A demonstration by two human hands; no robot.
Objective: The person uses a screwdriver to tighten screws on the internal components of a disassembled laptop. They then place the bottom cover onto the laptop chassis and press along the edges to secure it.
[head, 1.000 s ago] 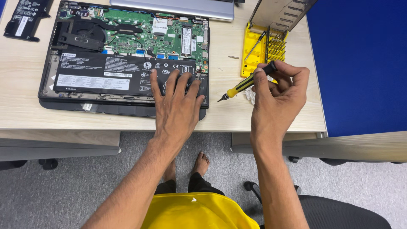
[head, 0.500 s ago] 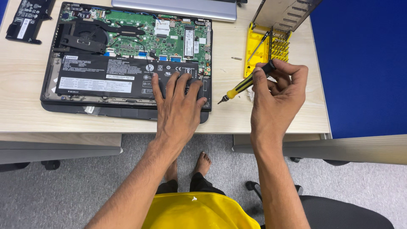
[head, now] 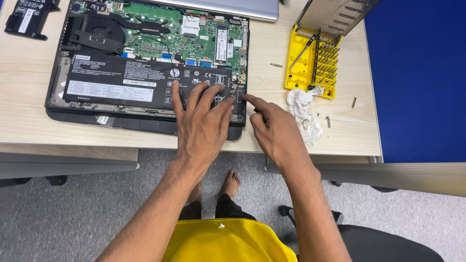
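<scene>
- Opened laptop [head: 145,73] lies bottom-up on the pale wooden desk [head: 272,131], toward the left end, its front edge close to the near edge of the desk.
- Inside it: black battery pack [head: 121,85] along the near side; green circuit board [head: 194,39] behind it; black fan [head: 97,31] at the far left corner of the chassis.
- Left hand [head: 201,123] rests palm-down on the right end of the battery pack, fingers spread and flat, tips pointing away from the body. It grips nothing.
- Right hand [head: 274,131] sits just beside the laptop's near right corner. Index finger stretched out, its tip touching the right edge of the chassis; the other fingers are curled under (whether they hold anything, I cannot tell).
- Yellow screwdriver-bit tray [head: 310,65] stands near the far right corner of the desk, with a clear lid [head: 335,14] propped open behind it.
- Crumpled white cloth [head: 303,111] lies just in front of the tray, right of the right hand, apart from it.
- A few loose screws [head: 353,102] lie scattered toward the right edge of the desk.
- Small black part [head: 29,17] lies at the far left corner of the desk, apart from the laptop.
- Silver laptop lid [head: 228,7] lies along the far edge, behind the circuit board.
</scene>
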